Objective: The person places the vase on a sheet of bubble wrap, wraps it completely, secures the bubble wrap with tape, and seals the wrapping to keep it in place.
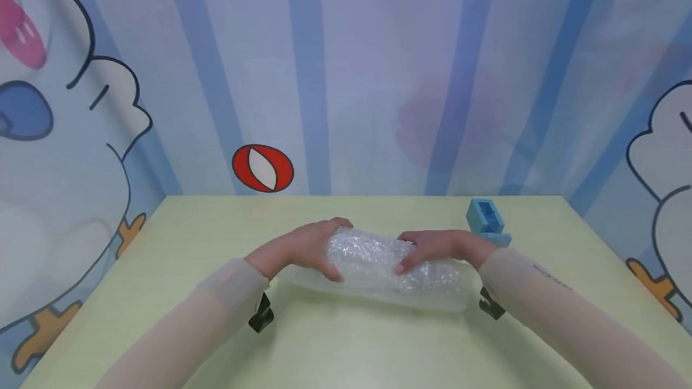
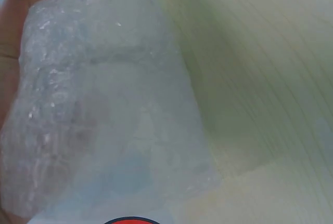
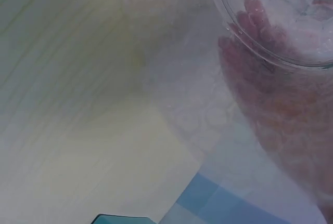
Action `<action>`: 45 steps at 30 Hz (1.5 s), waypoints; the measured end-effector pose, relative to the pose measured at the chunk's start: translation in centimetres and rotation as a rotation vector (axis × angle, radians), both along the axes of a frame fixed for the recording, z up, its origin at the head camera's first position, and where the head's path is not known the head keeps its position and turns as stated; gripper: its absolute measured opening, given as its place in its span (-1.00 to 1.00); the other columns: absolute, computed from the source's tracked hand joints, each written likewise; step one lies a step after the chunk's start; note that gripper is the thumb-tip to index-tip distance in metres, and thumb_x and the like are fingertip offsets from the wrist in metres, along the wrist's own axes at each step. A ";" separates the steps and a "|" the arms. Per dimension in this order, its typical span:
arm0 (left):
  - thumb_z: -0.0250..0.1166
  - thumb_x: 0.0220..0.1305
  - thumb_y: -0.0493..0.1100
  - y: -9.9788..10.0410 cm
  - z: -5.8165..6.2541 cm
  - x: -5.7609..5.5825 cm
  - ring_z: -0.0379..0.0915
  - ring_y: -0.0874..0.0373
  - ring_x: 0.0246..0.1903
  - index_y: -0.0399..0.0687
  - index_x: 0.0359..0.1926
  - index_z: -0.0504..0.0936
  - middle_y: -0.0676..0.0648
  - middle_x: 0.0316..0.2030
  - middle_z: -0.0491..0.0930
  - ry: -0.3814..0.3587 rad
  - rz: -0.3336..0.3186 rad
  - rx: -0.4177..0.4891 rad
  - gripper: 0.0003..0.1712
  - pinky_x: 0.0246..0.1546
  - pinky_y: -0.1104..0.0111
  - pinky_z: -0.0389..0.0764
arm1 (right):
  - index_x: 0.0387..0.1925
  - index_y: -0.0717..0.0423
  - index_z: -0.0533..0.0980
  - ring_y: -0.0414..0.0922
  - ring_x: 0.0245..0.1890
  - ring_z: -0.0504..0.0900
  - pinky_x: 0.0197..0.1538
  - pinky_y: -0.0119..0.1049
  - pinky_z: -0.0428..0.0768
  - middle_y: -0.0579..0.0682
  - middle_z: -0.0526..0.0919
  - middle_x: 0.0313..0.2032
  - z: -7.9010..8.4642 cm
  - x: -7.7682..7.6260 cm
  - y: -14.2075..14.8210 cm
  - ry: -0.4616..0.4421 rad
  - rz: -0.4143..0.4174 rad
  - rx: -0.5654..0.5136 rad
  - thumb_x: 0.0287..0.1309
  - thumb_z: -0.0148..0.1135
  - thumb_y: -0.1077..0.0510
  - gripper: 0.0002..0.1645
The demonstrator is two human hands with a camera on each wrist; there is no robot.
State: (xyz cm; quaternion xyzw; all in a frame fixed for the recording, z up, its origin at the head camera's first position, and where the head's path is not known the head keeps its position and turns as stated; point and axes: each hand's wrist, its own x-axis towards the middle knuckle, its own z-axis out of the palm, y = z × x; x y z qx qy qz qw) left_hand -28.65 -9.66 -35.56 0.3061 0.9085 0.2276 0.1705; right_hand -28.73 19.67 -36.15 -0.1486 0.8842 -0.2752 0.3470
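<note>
L grip (image 1: 312, 247) & R grip (image 1: 439, 246) grasping bubble wrap (image 1: 370, 257): clear, shiny, v. crinkly.

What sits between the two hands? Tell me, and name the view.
The head view shows bubble wrap between the left hand and the right hand.

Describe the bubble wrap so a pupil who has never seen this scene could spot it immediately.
Find the pale yellow-green table. Near its middle, the left hand and right hand grip the bubble wrap. Unlike the opaque blue object farther back, it is shiny and see-through.
</note>
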 end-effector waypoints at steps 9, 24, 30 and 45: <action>0.64 -0.06 -0.03 0.2 0.3 -0.1 0.41 -0.05 0.18 0.03 0.45 0.22 -0.16 0.24 0.41 -0.047 0.051 0.009 0.09 0.26 -0.02 0.58 | 0.45 0.19 0.27 0.18 0.37 0.46 0.36 0.16 0.50 0.26 0.42 0.39 0.7 -0.2 0.0 0.147 0.060 0.064 0.09 0.40 -0.37 0.10; 0.60 -0.01 0.01 0.2 0.9 -0.2 0.48 0.00 0.14 0.00 0.34 0.36 -0.09 0.23 0.53 0.000 -0.007 -0.031 -0.09 0.18 0.04 0.63 | 0.51 0.28 0.20 0.31 0.40 0.43 0.39 0.24 0.46 0.32 0.41 0.43 1.6 7.7 -2.1 0.665 0.070 0.214 0.05 0.48 -0.31 0.22; 0.57 0.03 -0.01 0.4 1.1 0.3 0.49 0.03 0.08 0.01 0.32 0.34 -0.09 0.19 0.55 -0.058 0.012 -0.049 -0.13 0.13 0.09 0.63 | 0.47 0.29 0.24 0.27 0.30 0.51 0.26 0.22 0.57 0.30 0.49 0.32 0.0 9.1 -2.5 0.856 0.134 0.333 -0.27 0.67 -0.31 0.39; 0.51 0.09 0.08 0.1 1.1 0.8 0.48 0.05 0.08 0.04 0.39 0.31 -0.08 0.21 0.54 -0.121 0.035 -0.071 -0.10 0.20 0.04 0.59 | 0.37 0.29 0.36 0.24 0.23 0.57 0.34 0.13 0.54 0.26 0.58 0.24 -0.9 8.8 -2.5 0.827 0.155 0.286 -0.15 0.63 -0.13 0.12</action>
